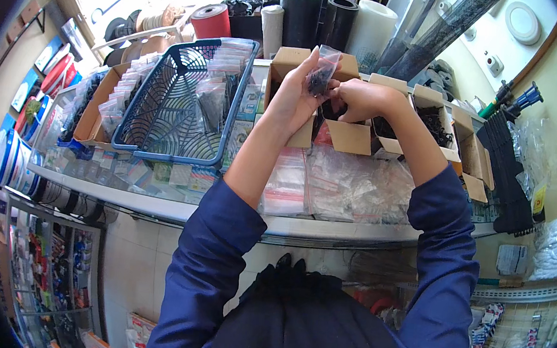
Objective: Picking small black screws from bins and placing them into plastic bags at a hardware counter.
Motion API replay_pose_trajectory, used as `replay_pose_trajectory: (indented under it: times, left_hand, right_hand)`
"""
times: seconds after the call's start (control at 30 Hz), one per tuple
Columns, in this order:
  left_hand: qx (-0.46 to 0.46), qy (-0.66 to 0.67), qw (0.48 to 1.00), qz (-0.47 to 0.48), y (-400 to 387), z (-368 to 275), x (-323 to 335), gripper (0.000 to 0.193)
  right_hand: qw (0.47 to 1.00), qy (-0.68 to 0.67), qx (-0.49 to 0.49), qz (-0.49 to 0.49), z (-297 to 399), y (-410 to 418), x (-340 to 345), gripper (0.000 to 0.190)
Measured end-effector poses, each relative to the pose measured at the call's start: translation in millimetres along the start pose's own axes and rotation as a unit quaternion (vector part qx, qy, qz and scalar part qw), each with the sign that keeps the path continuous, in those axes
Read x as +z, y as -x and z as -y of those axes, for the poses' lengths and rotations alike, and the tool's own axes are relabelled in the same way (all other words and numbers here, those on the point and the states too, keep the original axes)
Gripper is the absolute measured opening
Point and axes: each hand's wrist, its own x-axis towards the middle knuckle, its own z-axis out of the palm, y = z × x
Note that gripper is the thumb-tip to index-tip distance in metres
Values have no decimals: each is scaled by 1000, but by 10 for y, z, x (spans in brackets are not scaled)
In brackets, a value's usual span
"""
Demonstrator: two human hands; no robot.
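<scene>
My left hand (294, 92) holds a small clear zip bag (322, 75) upright, with small dark pieces, seemingly screws, gathered in its lower part. Close beside it, my right hand (366, 99) bends down over an open cardboard box (347, 137) with dark contents. Its fingertips are partly hidden, so whether they pinch anything does not show. To the right, another open box holds black screws (433, 123). Flat empty zip bags (285, 179) lie in front of the boxes, next to a loose heap of clear plastic bags (357, 186).
A blue plastic basket (167, 155) with several filled zip bags (229, 63) stands left on the glass counter (186, 193). Beyond it sits a cardboard box of filled bags (95, 116). Upright rolls of sheeting (299, 20) line the back. Black mesh strips (506, 181) lie right.
</scene>
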Motion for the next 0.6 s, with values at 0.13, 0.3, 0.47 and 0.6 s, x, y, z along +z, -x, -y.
replay_pose_trajectory:
  times: [0.13, 0.3, 0.47, 0.6]
  left_hand:
    - [-2, 3, 1000, -2, -4, 14, -18, 45]
    - [-6, 5, 1000, -6, 9, -12, -17, 45]
    - [-6, 7, 1000, 2, 6, -2, -36, 45]
    - [1, 2, 1000, 2, -5, 3, -17, 45]
  right_hand:
    - [999, -38, 30, -6, 106, 58, -27, 26]
    - [998, -35, 49, -16, 183, 92, -51, 28]
    - [997, -66, -3, -36, 86, 91, -40, 21]
    - [989, -100, -48, -100, -37, 133, -96, 20]
